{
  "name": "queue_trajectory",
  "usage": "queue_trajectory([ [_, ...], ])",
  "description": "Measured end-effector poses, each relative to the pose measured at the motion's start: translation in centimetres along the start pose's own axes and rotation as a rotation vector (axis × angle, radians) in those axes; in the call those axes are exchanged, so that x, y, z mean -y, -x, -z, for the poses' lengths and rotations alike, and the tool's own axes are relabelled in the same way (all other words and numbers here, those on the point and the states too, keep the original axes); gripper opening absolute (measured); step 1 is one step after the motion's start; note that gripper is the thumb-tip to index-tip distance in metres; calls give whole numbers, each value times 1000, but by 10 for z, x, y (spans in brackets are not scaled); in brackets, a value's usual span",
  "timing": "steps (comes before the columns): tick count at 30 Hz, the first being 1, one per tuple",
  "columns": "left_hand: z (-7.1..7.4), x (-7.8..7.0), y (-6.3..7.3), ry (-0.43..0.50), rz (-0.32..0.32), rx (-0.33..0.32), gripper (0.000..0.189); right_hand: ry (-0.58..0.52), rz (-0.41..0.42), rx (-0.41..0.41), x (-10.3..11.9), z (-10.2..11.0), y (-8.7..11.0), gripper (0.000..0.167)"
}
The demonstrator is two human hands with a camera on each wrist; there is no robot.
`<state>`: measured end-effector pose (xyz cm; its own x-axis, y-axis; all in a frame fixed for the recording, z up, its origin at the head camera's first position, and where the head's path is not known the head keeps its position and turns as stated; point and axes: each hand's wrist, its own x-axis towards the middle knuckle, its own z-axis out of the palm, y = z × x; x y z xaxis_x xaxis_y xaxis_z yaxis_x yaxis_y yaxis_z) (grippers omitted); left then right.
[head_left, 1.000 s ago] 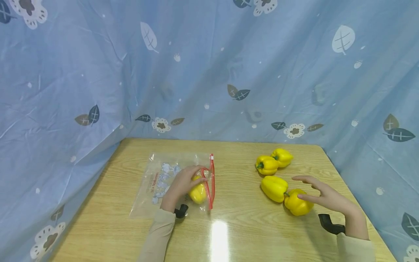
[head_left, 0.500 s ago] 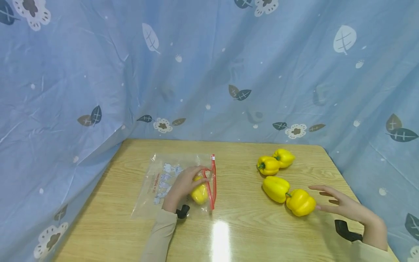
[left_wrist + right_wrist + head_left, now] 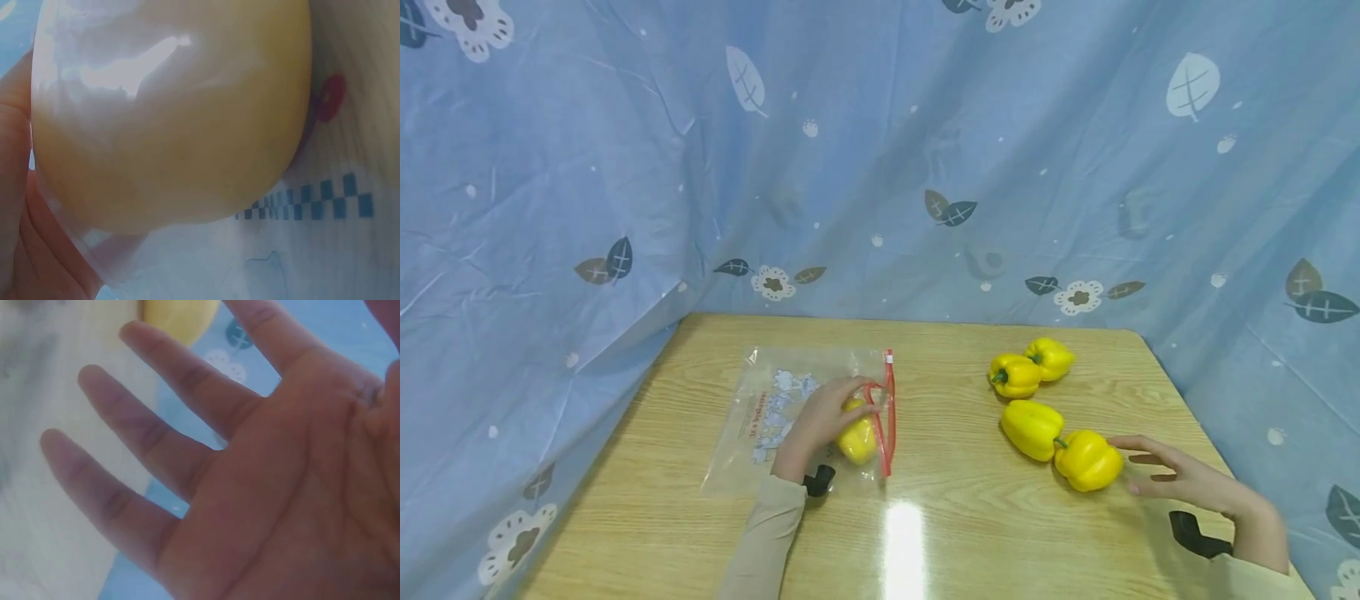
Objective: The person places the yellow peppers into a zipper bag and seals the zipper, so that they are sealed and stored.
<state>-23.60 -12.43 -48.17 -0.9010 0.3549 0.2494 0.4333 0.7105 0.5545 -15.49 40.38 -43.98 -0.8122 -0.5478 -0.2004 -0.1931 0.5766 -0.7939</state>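
The bagged pepper (image 3: 858, 437) lies just inside the red rim (image 3: 892, 417) of your clear bag (image 3: 727, 450). Your left hand (image 3: 820, 421) grips the bag there, fingers curved over the pepper through the plastic; loosen them and, I'd judge, the pepper could roll out or the mouth sag closed. Your right hand (image 3: 1198, 481), fingers parted and holding nothing, hangs just beside the nearest loose pepper (image 3: 1087, 461); a clumsy nudge might push that into the long pepper (image 3: 1032, 429). Red lettering (image 3: 757, 417) near pale-blue figures (image 3: 784, 382) is too small to read surely.
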Motion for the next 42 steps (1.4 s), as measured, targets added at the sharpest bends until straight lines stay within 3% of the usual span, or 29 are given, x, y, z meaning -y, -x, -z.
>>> queue_trajectory([
  [6, 3, -1, -1, 22, 14, -9, 46, -35, 97, -10, -8, -4, -8, 54],
  [14, 4, 0, -2, 14, 28, 4, 45, 9, 63, -109, -1, -8, -21, 64],
  [24, 4, 1, -1, 2, 34, 18, 47, 87, 99, -125, -5, -11, -32, 65],
  [32, 1, -1, -1, 19, 40, 18, 46, 72, 18, -92, -6, -13, -36, 70],
  [42, 0, 1, -1, 36, 30, 23, 46, 69, 57, -79, -10, -13, -34, 60],
])
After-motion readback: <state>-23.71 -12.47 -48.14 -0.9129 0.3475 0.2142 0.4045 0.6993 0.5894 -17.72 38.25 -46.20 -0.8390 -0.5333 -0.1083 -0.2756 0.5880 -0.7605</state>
